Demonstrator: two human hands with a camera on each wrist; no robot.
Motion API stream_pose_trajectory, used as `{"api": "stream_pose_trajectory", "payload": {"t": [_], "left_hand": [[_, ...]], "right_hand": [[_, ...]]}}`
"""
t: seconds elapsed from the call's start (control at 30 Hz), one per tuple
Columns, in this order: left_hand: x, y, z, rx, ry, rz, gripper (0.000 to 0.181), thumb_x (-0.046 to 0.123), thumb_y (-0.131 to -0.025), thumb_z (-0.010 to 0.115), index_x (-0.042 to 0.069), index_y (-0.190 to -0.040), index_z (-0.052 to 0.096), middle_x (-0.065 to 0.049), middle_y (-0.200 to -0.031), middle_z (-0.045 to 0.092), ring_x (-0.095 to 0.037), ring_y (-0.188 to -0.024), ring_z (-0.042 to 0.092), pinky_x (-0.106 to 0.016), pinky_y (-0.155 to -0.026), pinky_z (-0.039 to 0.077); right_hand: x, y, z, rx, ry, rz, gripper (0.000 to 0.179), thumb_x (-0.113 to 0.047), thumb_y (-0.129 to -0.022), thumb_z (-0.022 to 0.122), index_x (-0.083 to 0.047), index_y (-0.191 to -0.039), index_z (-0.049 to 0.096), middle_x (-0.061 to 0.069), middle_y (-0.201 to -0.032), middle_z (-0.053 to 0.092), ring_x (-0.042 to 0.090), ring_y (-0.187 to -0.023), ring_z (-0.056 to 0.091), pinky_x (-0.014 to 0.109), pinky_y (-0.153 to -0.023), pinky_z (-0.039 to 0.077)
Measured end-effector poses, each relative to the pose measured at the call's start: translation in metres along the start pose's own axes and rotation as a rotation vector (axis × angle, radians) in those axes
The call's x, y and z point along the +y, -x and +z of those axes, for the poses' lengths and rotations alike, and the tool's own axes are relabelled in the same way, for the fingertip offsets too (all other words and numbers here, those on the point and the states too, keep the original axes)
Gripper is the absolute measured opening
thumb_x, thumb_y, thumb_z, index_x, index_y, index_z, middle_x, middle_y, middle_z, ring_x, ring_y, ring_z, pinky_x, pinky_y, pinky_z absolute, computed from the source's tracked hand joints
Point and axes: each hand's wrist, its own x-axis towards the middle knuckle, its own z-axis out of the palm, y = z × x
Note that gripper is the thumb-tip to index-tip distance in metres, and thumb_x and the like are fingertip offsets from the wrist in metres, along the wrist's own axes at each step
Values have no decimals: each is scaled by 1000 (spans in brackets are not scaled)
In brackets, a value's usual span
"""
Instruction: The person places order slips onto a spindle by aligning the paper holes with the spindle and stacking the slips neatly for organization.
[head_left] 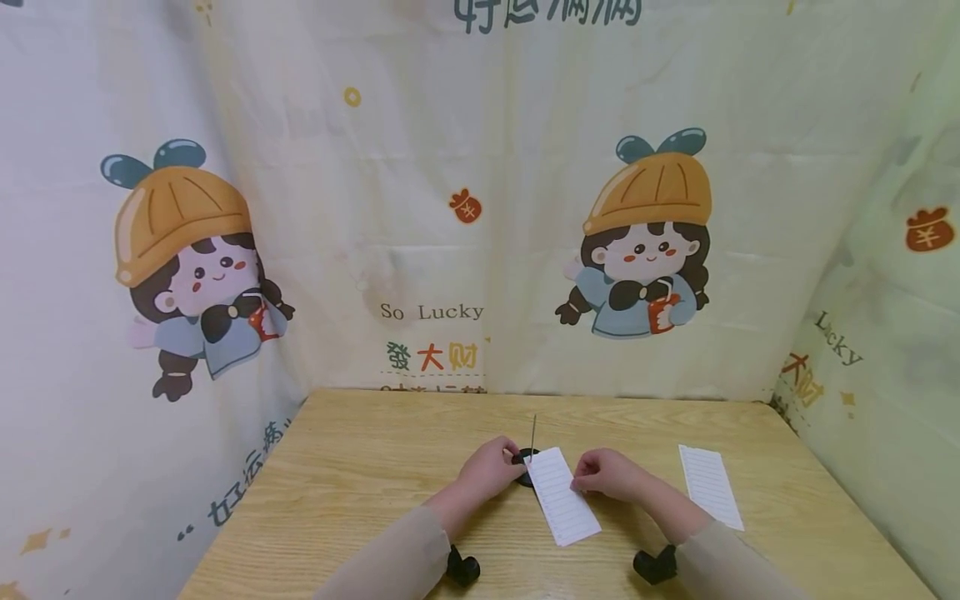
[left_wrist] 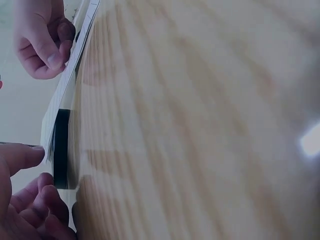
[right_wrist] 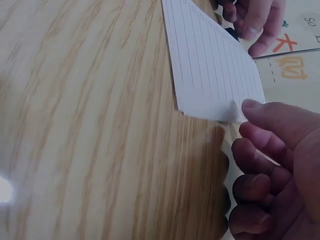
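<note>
A black round base (head_left: 522, 480) with a thin upright metal rod (head_left: 534, 435), like a bill spike, stands on the table. Lined white paper slips (head_left: 566, 504) slant across it, their upper corner beside the rod. My left hand (head_left: 489, 469) holds the base at its left side; in the left wrist view its thumb (left_wrist: 22, 156) lies by the paper's corner and its curled fingers are at the base's edge. With thumb and forefinger my right hand (head_left: 611, 474) pinches the slips' right edge, which the right wrist view shows close up. Whether the rod pierces the paper is too small to tell.
Another lined white slip (head_left: 711, 487) lies to the right, beyond my right forearm. The wooden table (head_left: 360, 467) runs back to a printed cloth curtain (head_left: 420, 250), which also hangs at both sides. Black wrist devices (head_left: 655, 566) sit below both sleeves.
</note>
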Motion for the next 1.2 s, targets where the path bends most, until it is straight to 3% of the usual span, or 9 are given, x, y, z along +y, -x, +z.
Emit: {"api": "stream_pose_trajectory", "payload": {"t": [0.17,0.3,0.6,0.97,1.2], "left_hand": [[-9,1,0,-25,-19,15,44,31,-86,78,13,-124,65,6,-85,61,-11,-74,54,-35,-70,45],[-12,3,-2,-53,-32,26,53,30,-85,78,11,-132,63,5,-77,58,-12,-67,52,-32,-64,42],[-12,5,-6,-66,-51,42,53,28,-85,78,10,-132,64,5,-68,55,-11,-60,48,-30,-60,37],[-13,4,-5,-83,-61,46,52,27,-84,79,11,-132,64,5,-70,55,-12,-61,49,-30,-61,38],[-9,4,-8,-83,-80,42,52,28,-84,79,12,-131,65,4,-70,54,-14,-67,49,-33,-69,39]], "right_hand": [[8,4,-6,27,-36,-33,11,-19,-89,74,-10,-92,68,0,-74,61,15,-67,53,27,-59,42],[15,8,-14,38,-35,-52,22,-21,-91,72,-8,-108,69,2,-76,63,17,-67,55,28,-59,43],[28,14,-41,60,-15,-50,41,-23,-93,70,-4,-129,62,4,-85,61,17,-70,50,28,-58,43],[62,30,-71,98,17,11,45,-24,-93,70,-4,-132,60,4,-86,61,19,-73,53,29,-60,43],[90,46,-93,131,39,57,49,-25,-93,70,0,-134,58,5,-85,63,19,-74,57,31,-62,45]]}}
